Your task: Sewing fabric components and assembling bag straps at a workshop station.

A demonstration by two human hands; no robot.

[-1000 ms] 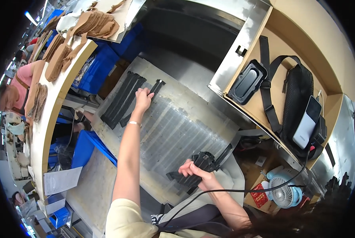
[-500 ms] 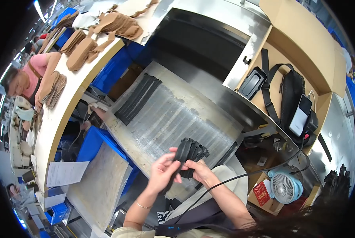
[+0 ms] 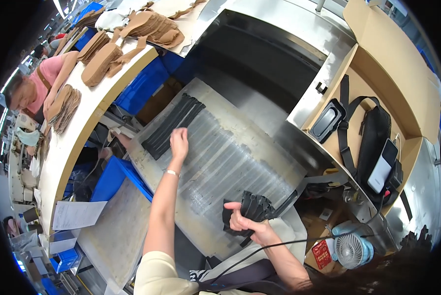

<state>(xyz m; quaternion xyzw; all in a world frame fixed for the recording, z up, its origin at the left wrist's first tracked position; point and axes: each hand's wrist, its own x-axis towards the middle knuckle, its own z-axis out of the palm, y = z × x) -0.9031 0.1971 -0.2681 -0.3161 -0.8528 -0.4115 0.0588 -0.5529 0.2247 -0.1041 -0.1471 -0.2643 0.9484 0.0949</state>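
Note:
My left hand [image 3: 178,141] reaches up to the left part of a worn, greyish board [image 3: 220,162]. Its fingers are drawn together at the right edge of a row of black strips [image 3: 169,129] lying side by side there; the fingertips are partly hidden, but they appear to be on the outermost strip. Near the board's lower right, my right hand [image 3: 250,224] is closed on a bundle of black strips [image 3: 255,206], which fans out at its far end. Its thumb side points left.
A cardboard box [image 3: 373,93] holding a black strap bag and a white power bank [image 3: 383,166] stands at right. Below it sits a small fan [image 3: 351,250]. A cable [image 3: 299,240] crosses my right forearm. At left, a person works beside a white table [image 3: 90,101] with brown cut pieces.
My left hand has left the bundle and moved up and left to the row of strips on the board. My right hand has kept the bundle and shifted slightly down and right.

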